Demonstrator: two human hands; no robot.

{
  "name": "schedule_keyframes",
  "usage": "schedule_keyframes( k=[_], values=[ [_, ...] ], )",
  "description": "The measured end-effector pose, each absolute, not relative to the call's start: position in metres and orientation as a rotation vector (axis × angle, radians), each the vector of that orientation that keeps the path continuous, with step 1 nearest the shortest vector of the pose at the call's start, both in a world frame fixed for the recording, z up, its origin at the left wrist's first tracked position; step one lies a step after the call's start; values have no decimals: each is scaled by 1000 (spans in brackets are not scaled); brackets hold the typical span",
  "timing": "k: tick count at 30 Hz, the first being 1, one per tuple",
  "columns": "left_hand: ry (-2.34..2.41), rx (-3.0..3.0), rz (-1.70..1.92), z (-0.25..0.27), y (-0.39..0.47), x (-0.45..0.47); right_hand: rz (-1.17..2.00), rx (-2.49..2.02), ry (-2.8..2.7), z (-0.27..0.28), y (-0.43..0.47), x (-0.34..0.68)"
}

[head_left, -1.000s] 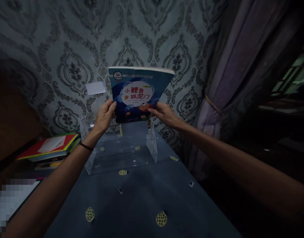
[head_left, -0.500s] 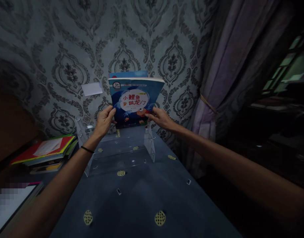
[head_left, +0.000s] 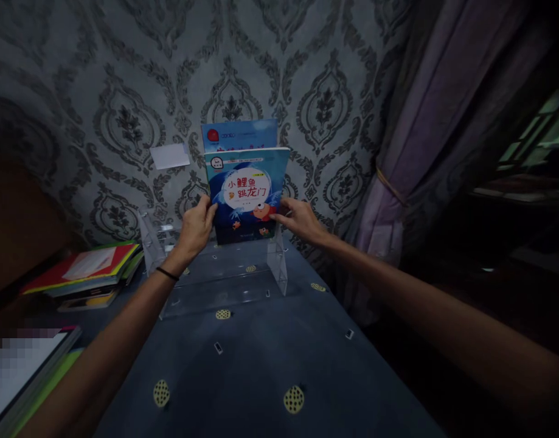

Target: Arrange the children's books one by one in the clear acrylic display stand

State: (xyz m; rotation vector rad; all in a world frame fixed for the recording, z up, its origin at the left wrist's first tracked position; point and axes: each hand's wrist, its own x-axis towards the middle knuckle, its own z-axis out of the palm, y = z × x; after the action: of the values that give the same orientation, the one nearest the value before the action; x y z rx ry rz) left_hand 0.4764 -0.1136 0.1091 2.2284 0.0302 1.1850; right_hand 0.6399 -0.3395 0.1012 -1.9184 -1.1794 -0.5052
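A blue picture book (head_left: 247, 194) with red Chinese lettering on a white oval is held upright between my two hands. My left hand (head_left: 197, 225) pinches its left edge, thumb on the cover. On the lower right edge, my right hand (head_left: 302, 220) grips with thumb and fingers. Behind it stands another blue book (head_left: 240, 134), its top part showing above the front one. Both are at a clear acrylic rack (head_left: 278, 261) with triangular side panels, standing on the table. Whether the held book's bottom edge touches the rack is hard to tell.
Dark cloth with yellow dots covers the table (head_left: 256, 365). A stack of books and folders (head_left: 87, 267) lies at the left, and more books (head_left: 37, 377) at the near left. Patterned wallpaper (head_left: 137, 79) rises behind; a tied purple curtain (head_left: 388, 188) hangs at the right.
The held book has straightened and now faces me more squarely, slightly lower. More of the blue book behind shows above it. Both hands keep their grip.
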Motion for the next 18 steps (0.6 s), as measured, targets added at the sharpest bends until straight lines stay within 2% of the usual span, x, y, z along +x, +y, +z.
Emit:
schedule_keyframes(
  k=[3,7,12,18],
  values=[
    [272,2635,1213,110,-118,469,-551,-1972,-1165,96,-340,636],
    [518,2931,1037,114,-128,460,-612,-2014,-1086,89,-337,628],
    [653,3020,871,121,-140,455,-626,-1940,-914,86,-330,621],
    [713,2964,900,133,-149,455,-704,-1759,-925,92,-317,623]
  ],
)
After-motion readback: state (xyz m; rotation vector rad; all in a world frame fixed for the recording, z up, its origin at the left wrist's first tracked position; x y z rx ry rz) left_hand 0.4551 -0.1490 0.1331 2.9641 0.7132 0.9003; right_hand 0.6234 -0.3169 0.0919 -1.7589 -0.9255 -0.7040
